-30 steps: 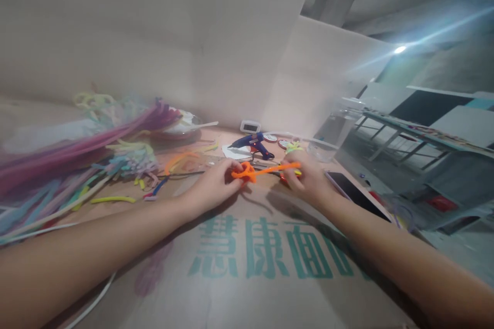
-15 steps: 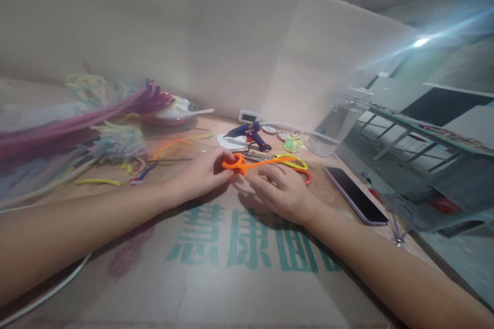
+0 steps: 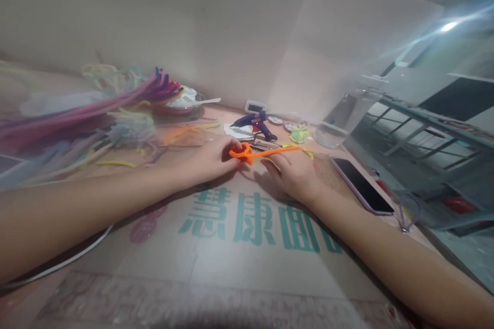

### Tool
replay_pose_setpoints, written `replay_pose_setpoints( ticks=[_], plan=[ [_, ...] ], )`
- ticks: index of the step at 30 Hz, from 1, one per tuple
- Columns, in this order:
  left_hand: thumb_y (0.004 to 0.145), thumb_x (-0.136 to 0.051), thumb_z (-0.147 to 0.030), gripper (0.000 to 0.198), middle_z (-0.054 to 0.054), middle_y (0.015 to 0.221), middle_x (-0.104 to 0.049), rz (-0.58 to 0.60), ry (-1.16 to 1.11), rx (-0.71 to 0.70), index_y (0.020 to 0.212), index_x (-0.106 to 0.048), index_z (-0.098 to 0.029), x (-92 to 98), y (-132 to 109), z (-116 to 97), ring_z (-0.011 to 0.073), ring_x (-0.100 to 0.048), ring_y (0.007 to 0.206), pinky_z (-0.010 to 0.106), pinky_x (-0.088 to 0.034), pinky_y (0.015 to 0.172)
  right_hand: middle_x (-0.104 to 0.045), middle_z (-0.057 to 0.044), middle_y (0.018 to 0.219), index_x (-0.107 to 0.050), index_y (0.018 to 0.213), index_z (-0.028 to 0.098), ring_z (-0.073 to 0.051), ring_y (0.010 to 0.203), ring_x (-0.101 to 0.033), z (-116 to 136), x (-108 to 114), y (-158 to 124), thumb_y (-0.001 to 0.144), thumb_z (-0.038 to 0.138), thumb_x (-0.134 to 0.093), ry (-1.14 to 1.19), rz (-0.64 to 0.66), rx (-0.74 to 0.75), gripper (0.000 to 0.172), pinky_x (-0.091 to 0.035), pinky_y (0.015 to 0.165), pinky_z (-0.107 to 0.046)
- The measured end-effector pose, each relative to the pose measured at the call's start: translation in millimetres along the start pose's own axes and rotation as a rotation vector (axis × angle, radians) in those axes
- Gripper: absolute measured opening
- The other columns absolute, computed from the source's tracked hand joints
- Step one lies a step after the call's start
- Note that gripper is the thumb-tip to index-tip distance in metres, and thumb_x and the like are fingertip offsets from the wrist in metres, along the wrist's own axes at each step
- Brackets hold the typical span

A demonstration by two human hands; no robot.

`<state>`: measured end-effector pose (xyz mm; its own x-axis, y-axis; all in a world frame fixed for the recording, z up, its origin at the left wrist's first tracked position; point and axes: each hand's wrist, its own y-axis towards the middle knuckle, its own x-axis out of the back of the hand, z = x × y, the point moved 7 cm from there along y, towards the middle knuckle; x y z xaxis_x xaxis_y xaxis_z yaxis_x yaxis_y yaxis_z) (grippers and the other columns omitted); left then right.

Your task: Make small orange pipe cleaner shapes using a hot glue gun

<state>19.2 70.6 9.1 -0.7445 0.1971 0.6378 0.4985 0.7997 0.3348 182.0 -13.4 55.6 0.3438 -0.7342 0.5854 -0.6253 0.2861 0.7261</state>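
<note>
An orange pipe cleaner [image 3: 242, 152] is bent into a small loop with a knotted part, and a straight tail runs out to the right. My left hand [image 3: 226, 157] pinches the loop between thumb and fingers. Close on the right, my right hand [image 3: 291, 169] has its fingers curled in at the tail, which passes along the index finger; the exact contact is partly hidden. Just behind the hands lie scissors [image 3: 262, 147], with part of their yellow handle showing past my right hand.
A blue glue gun [image 3: 254, 122] rests on white paper behind. Pipe cleaner bundles [image 3: 131, 100] fill the left side. A phone [image 3: 362, 185] lies at right, near a clear container [image 3: 334, 131]. A small yellow-green piece [image 3: 299, 134] and a white digital display [image 3: 255, 107] stand farther back.
The view has tilted and shifted, showing more of the near table edge. My right fingers have drawn slightly away from the knot along the tail. My left hand keeps the loop.
</note>
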Motion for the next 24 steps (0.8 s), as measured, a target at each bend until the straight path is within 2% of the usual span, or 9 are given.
replay_pose_setpoints(
  ticks=[2,4,7,9,11,15,19,22,24],
  plan=[
    [0.084,-0.063,-0.034,0.03,0.007,0.113,-0.071,-0.001,-0.006,-0.002,0.111,-0.064,-0.022,0.0,-0.1,-1.2,0.0259,-0.068,0.103,0.04,-0.054,0.092,-0.066,-0.001,0.064,-0.064,0.077,0.02,-0.015,0.06,-0.057,3.8,2.2,-0.5,0.098,0.024,-0.057,0.012,0.027,0.047,0.022,-0.038,0.06,-0.03],
    [0.084,-0.063,-0.034,0.031,0.008,0.113,-0.07,-0.001,-0.019,-0.007,0.111,-0.064,-0.021,0.0,-0.1,-2.7,0.0263,-0.067,0.104,0.04,-0.054,0.093,-0.067,-0.001,0.068,-0.065,0.08,0.02,-0.014,0.061,-0.057,13.1,3.8,-1.4,0.098,0.025,-0.057,0.033,0.085,0.154,0.02,-0.039,0.059,-0.029],
    [0.084,-0.062,-0.035,0.031,0.007,0.111,-0.07,0.004,-0.023,-0.003,0.111,-0.063,-0.02,-0.2,0.0,-3.9,0.0261,-0.067,0.102,0.041,-0.054,0.092,-0.073,-0.006,0.092,-0.069,0.103,0.022,-0.017,0.079,-0.064,24.4,6.4,-2.6,0.099,0.026,-0.057,0.074,0.127,0.273,0.013,-0.045,0.069,-0.03],
    [0.083,-0.062,-0.035,0.031,0.008,0.112,-0.07,0.015,-0.021,-0.004,0.111,-0.063,-0.02,-1.0,0.1,-4.6,0.0262,-0.067,0.103,0.041,-0.055,0.093,-0.072,-0.01,0.107,-0.066,0.117,0.022,-0.02,0.091,-0.066,21.8,5.6,-1.9,0.098,0.022,-0.058,0.103,0.112,0.232,0.021,-0.049,0.076,-0.033],
    [0.082,-0.063,-0.035,0.03,0.008,0.112,-0.07,0.023,-0.023,-0.008,0.109,-0.062,-0.02,-1.8,0.3,-5.2,0.0265,-0.067,0.103,0.042,-0.055,0.093,-0.071,-0.012,0.112,-0.065,0.119,0.022,-0.022,0.095,-0.067,14.0,2.3,-1.7,0.097,0.019,-0.057,0.125,0.081,0.149,0.024,-0.051,0.078,-0.035],
    [0.082,-0.062,-0.035,0.026,0.007,0.11,-0.07,0.022,-0.016,-0.019,0.104,-0.06,-0.021,-1.8,0.5,-6.0,0.0257,-0.068,0.101,0.041,-0.056,0.091,-0.073,-0.012,0.105,-0.066,0.112,0.02,-0.023,0.092,-0.069,0.0,-6.4,-2.9,0.098,0.016,-0.052,0.163,0.053,0.027,0.019,-0.054,0.078,-0.035],
    [0.084,-0.057,-0.029,0.019,0.007,0.109,-0.071,0.074,0.067,-0.114,0.1,-0.064,-0.021,-3.3,1.0,-13.7,0.0256,-0.067,0.1,0.041,-0.054,0.094,-0.074,-0.008,0.087,-0.067,0.101,0.019,-0.021,0.078,-0.067,-2.1,-9.3,-2.6,0.099,0.02,-0.051,0.154,0.054,0.016,0.016,-0.05,0.07,-0.033],
    [0.084,-0.053,-0.023,0.019,0.006,0.115,-0.071,0.108,0.109,-0.192,0.098,-0.066,-0.021,-3.3,0.7,-21.1,0.0259,-0.065,0.107,0.041,-0.05,0.101,-0.074,-0.007,0.08,-0.068,0.096,0.018,-0.019,0.072,-0.064,-1.4,-8.6,-2.5,0.099,0.021,-0.051,0.142,0.048,0.008,0.018,-0.045,0.067,-0.032],
    [0.082,-0.052,-0.019,0.022,0.006,0.12,-0.07,0.124,0.098,-0.207,0.099,-0.066,-0.021,-2.8,0.0,-23.8,0.0255,-0.064,0.11,0.04,-0.048,0.103,-0.074,-0.006,0.077,-0.069,0.095,0.019,-0.019,0.07,-0.063,-2.5,-10.8,-2.6,0.101,0.022,-0.049,0.146,0.091,-0.035,0.021,-0.043,0.066,-0.031]
  ],
)
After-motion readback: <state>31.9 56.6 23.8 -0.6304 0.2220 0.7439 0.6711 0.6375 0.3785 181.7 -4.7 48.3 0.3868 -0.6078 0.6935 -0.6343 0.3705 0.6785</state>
